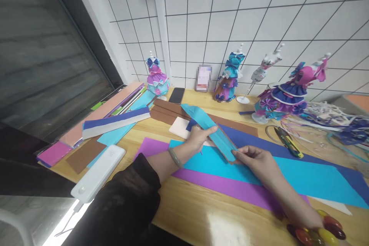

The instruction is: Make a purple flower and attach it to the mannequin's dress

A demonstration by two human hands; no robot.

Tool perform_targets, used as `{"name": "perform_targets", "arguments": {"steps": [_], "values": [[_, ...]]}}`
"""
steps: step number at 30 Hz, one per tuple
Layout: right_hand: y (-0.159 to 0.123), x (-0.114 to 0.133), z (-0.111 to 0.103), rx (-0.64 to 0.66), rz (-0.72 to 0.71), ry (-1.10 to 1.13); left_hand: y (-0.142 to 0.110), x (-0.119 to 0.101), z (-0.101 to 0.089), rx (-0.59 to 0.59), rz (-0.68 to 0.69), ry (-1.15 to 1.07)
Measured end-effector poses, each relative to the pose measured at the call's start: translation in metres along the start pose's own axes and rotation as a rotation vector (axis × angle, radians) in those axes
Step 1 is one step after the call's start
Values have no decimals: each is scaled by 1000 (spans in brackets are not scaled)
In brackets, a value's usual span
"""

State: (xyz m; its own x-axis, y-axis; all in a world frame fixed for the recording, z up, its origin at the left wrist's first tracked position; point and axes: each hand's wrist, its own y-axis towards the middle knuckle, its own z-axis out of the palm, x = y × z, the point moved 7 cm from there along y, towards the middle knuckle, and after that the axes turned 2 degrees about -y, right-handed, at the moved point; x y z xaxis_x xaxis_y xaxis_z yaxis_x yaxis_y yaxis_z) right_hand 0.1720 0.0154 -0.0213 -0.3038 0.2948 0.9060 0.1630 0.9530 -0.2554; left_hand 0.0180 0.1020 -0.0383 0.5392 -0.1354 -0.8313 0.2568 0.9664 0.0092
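Observation:
A light-blue strip of crepe-like paper (pixel 220 137) with a brown edge is stretched at a slant between my hands, above the table. My left hand (pixel 198 136) grips it near the middle, thumb on top. At its lower right end, the thumb and fingers of my right hand (pixel 252 157) pinch the corner. Under my hands lie wide sheets: a light-blue sheet (pixel 308 175), a purple sheet (pixel 219 184) and a dark-blue sheet (pixel 245 138). Brown strips (pixel 165 110) and a white piece (pixel 177 127) lie just behind.
Small dress forms in paper dresses, such as a pink and blue dress (pixel 291 92), stand along the wall. A box cutter (pixel 289 142) lies to the right beside tangled ribbons (pixel 331 117). A white lamp-like bar (pixel 99 171) sits at the left edge. A black phone (pixel 177 95) lies behind.

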Motion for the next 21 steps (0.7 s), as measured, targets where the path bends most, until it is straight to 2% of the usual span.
{"name": "perform_targets", "arguments": {"steps": [5,13,21], "values": [[1,0,1,6,-8,7,1,2,-8,-89,-11,65],[-3,6,1,4,32,14,2,4,-4,-23,5,23],[-1,5,1,6,15,10,2,3,-6,-22,16,50]]}}
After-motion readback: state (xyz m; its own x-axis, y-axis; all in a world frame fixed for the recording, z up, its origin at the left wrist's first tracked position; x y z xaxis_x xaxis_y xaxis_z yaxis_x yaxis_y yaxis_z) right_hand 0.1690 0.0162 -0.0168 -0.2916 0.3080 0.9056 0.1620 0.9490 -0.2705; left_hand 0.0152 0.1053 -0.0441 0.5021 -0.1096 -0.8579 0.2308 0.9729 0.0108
